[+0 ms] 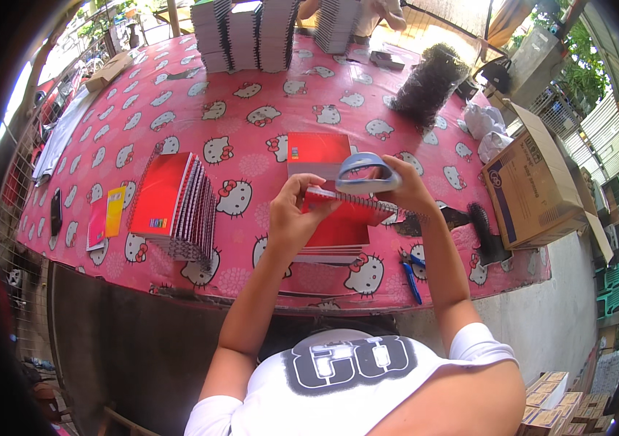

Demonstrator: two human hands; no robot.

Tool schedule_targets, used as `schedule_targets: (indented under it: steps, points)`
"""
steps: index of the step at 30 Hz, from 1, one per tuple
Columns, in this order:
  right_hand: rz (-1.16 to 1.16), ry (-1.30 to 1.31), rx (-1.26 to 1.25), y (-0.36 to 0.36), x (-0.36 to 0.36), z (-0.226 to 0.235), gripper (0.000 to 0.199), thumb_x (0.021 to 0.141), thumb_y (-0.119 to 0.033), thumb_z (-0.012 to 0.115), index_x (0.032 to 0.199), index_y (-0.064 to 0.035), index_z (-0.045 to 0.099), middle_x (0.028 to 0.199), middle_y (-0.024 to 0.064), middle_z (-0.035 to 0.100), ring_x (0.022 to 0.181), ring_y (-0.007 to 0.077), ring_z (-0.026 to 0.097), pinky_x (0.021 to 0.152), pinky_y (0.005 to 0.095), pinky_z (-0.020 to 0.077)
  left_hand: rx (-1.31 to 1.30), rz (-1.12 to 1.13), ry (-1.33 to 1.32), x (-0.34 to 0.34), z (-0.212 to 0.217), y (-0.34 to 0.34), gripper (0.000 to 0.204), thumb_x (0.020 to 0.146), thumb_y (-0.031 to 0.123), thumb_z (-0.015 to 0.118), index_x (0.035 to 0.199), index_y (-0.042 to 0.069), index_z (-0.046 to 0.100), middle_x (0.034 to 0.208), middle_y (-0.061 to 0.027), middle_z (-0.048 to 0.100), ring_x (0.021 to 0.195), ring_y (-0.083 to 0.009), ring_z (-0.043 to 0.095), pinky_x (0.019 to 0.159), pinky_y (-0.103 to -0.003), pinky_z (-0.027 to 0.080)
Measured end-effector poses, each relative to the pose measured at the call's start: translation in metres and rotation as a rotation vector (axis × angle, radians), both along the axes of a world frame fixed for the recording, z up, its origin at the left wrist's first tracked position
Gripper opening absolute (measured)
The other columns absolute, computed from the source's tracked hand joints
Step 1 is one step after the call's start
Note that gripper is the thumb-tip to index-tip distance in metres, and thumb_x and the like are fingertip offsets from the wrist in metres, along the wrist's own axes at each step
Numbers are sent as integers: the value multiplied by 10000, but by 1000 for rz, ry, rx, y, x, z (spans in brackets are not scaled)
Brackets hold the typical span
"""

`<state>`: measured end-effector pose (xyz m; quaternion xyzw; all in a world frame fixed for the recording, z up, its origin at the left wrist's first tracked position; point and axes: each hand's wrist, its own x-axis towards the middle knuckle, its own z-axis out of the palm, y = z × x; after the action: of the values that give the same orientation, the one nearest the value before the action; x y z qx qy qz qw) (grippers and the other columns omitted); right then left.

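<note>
Head view shows a table under a pink cartoon-cat tablecloth (266, 80), a fanned stack of red spiral notebooks (175, 207) lying at left. Above its middle, the left hand (291, 218) pinches a red spiral-bound notebook (342, 218); the right hand (404, 185) grips grey-blue handled pliers (365, 173) at its wire coil.

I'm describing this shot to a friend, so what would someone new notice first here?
First, the pink cat-patterned tablecloth covering the whole table. At its near middle, the left hand grips a red spiral notebook while the right hand holds a blue-handled tool at its wire binding. A fanned stack of red notebooks lies to the left, tall notebook stacks stand at the far edge, and a cardboard box sits right.
</note>
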<state>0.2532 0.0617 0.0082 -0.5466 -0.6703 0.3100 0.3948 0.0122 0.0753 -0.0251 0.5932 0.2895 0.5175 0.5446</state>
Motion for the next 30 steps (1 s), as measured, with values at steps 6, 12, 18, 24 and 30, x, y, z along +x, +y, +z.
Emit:
schedule_targets:
  steps: [6,12,18,24,30]
  points:
    - [83,153,44,6,-4,-11,346,746,58,714,1064,-13,598,904,32,645,830,115,607,702,276,528,36,22,-97,-1,1,-4,351,795,-52,734,1105,29,593,1039,-43,644,953,-102,623,839,-233,506]
    - [-13,-79,-4,7,-18,1,338,663,35,779,964,-35,642,821,24,659,783,110,611,673,265,511,29,29,-176,-14,-13,-7,343,823,-90,685,1155,-6,658,1075,-73,646,946,-119,631,801,-239,540]
    - [-23,-48,107,3,-15,3,322,696,-35,710,1004,-23,617,823,54,669,748,96,595,659,279,501,-10,6,-138,-17,-7,-6,281,841,-82,670,1113,-14,675,1063,-76,649,910,-125,639,782,-247,556]
    - [-844,-471,198,-89,64,-23,358,693,-87,718,1038,-41,632,959,156,684,915,313,675,811,396,522,21,-122,-312,-16,-18,-1,224,856,-68,663,1069,-1,662,1031,-60,649,851,-95,631,733,-218,539]
    - [-1063,-916,-272,-176,106,-43,393,703,-201,794,1045,-56,664,1037,156,652,957,350,642,795,451,514,-135,-138,-225,-14,-11,-8,238,865,-75,653,1086,13,656,986,-17,656,929,-80,614,826,-217,507]
